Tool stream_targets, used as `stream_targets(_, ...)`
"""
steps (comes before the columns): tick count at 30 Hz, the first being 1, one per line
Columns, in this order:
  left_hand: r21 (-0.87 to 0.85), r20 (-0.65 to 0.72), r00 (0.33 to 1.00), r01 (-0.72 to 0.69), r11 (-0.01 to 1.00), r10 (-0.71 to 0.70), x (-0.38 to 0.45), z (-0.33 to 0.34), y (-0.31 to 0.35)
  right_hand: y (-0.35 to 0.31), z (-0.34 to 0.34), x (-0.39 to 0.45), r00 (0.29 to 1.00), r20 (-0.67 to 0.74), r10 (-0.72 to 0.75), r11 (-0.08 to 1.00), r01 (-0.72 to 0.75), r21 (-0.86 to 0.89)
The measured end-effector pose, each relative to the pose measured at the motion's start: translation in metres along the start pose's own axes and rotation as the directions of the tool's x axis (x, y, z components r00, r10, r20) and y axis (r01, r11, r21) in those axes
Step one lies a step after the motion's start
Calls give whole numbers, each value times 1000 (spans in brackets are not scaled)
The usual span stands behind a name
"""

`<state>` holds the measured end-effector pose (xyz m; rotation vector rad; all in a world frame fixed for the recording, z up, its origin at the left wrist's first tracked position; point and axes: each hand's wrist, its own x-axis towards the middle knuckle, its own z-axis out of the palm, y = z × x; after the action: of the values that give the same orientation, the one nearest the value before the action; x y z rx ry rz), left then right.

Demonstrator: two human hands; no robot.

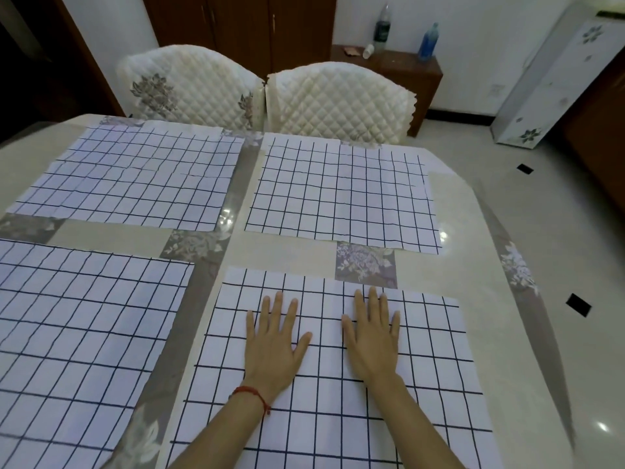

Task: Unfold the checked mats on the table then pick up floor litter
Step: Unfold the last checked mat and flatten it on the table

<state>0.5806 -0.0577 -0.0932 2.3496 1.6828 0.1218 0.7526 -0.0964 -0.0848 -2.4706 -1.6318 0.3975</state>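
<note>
Both our palms lie flat with fingers spread, left hand [275,343] and right hand [372,336] side by side, pressing down on the near-right mat [422,384] and pinching nothing. That mat lies open under us, its long axis running left to right, its far edge just beyond our fingertips. Three more checked mats are spread out: the near-left mat [77,319], the far-left mat [135,174] and the far-right mat [341,191], all flat on the table [480,252]. We judge the unfolding about done, so litter comes next. The floor [541,204] opens to the right past the table's right edge, nearer our right hand; whether any litter lies there we cannot tell.
</note>
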Motion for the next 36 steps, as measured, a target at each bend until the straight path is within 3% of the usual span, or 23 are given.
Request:
stream_targets(2, 9, -11, 1000, -3, 1000, 3, 0, 1, 0, -16, 5, -5, 994, -33, -106, 993, 107, 47)
stream_targets(5, -2, -27, 1000, 0, 1000, 0, 0, 3, 0, -28, 18, -11, 966, 53, -255, 966, 252, 52)
stream_targets(7, 12, -27, 1000, 1, 1000, 0, 0, 6, -2, -10, 17, -8, 980, 48, -195, 981, 195, 11)
stream_targets(10, 8, -17, 1000, 14, 1000, -14, 1, 12, -5, 38, -1, -6, 996, -9, 85, 995, -85, -43)
stream_targets(12, 30, 0, 1000, 19, 999, -19, 1, 13, -5, 59, -17, -11, 957, -25, 290, 957, -289, 29)
stream_targets(14, 45, 8, 1000, 12, 999, -13, 2, 14, -5, 53, -22, -25, 923, -77, 376, 921, -363, 142)
stream_targets(16, 45, 11, 1000, 14, 999, -15, 3, 14, -5, 24, -12, -47, 974, -106, 203, 971, -186, 151)
stream_targets(18, 40, 8, 1000, 7, 999, -7, 2, 14, -4, -1, 7, -71, 999, -7, -42, 994, 43, 102)
stream_targets(19, 37, 9, 1000, 3, 999, -3, 1, 14, -4, -4, 15, -81, 996, 34, -86, 995, 84, 59)
stream_targets(22, 37, 24, 1000, 4, 999, -5, 2, 12, -4, 22, 20, -91, 996, -8, 88, 996, -88, -33)
stream_targets(25, 34, 51, 999, -2, 999, 0, 2, 10, -5, 46, 13, -101, 971, -63, 229, 973, -229, 5)
stream_targets(28, 77, 64, 998, 9, 997, -14, 0, 5, 0, 48, 10, -105, 969, -63, 238, 971, -237, 13)
stream_targets(31, 119, -14, 994, -102, 988, 105, -15, -8, 29, 46, 9, -104, 968, -55, 244, 970, -244, 14)
stream_targets(34, 29, 96, 964, -253, 967, 249, -60, -2, 61, 46, 7, -105, 968, -56, 246, 969, -246, 11)
stream_targets(36, 6, 180, 950, -259, 966, 254, -86, 3, 55, 45, 6, -106, 970, -49, 238, 971, -237, 16)
